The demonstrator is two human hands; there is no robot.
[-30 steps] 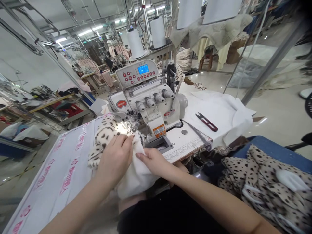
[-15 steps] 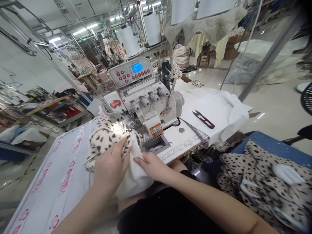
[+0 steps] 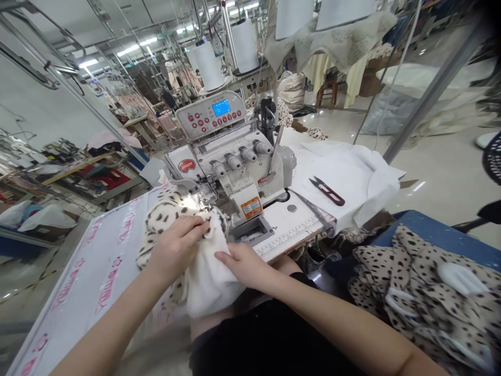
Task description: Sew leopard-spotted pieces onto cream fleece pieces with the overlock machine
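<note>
A plush fabric piece, white on one face and dark-spotted cream (image 3: 158, 216) on the other, lies at the needle area of an overlock sewing machine (image 3: 238, 167). My left hand (image 3: 178, 245) is closed on the fabric just in front of the lit presser foot, its fingertips pressed at the edge. To its right, my right hand (image 3: 245, 265) pinches the white side (image 3: 213, 282) between thumb and fingers. The white part hangs down over my lap. Fabric and fingers hide the stitching spot itself.
Thread snips (image 3: 327, 191) lie on white cloth (image 3: 352, 167) right of the machine. Spotted garment pieces (image 3: 422, 292) are heaped on a blue surface (image 3: 434, 235) at the lower right. Thread cones (image 3: 207, 65) stand behind the machine. A printed white table cover (image 3: 90, 266) extends left.
My left hand has shifted on the fabric, and its fingers have come together at the edge near the presser foot. My right hand stays almost where it was, still pinching the white side.
</note>
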